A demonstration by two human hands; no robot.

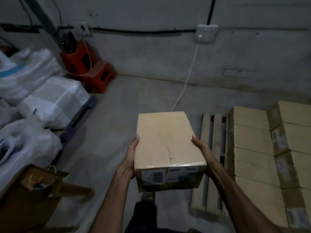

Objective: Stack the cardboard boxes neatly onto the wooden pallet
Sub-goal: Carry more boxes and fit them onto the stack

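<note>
Against the two long sides of a sealed cardboard box [165, 145], the fingers lie pressed: the left hand [130, 158] flat along the left face with a fingertip showing at the top edge, the right hand [201, 152] mirroring it on the right face. Whether fingers curl beneath the box cannot be told, as the carton hides them; it looks like a squeeze from both sides, which suits a load with no handles. The box hangs in the air over bare concrete floor [109, 123], its labelled end toward the person, well clear of the ground. Just to its right lies the wooden pallet [212, 157], whose left slats are uncovered, while stacked boxes [252, 148] fill the rest in rows. That open strip is probably where the carried box belongs, lengthwise beside the row. Farther off, white plastic sacks [50, 101] sit at the left and red stools [87, 64] stand by the wall.
</note>
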